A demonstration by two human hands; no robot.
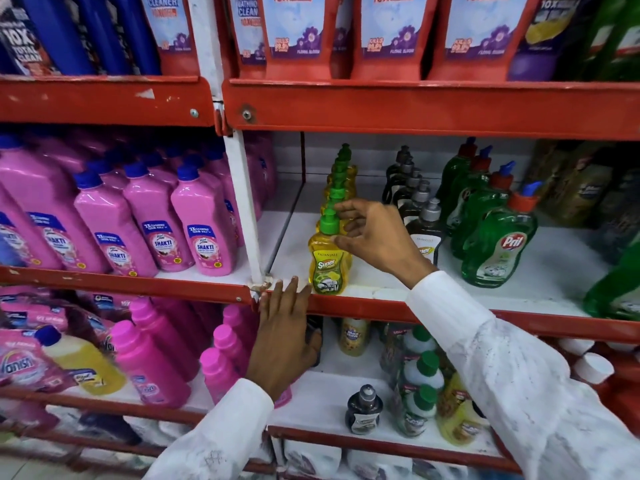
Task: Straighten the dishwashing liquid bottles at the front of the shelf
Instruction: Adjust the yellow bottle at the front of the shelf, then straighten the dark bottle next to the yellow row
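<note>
While the left hand (282, 327) rests flat and open on the red shelf edge (346, 304), the right hand (375, 239) pinches the front yellow bottle (327, 263). Its fingers close on the green cap (327, 223).

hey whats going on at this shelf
A person in white sleeves is tidying dish soap. The right hand has its fingers at the green cap of the front yellow bottle, which stands upright at the shelf edge heading a row. The left hand rests flat on that edge. Nothing is lifted.
</note>
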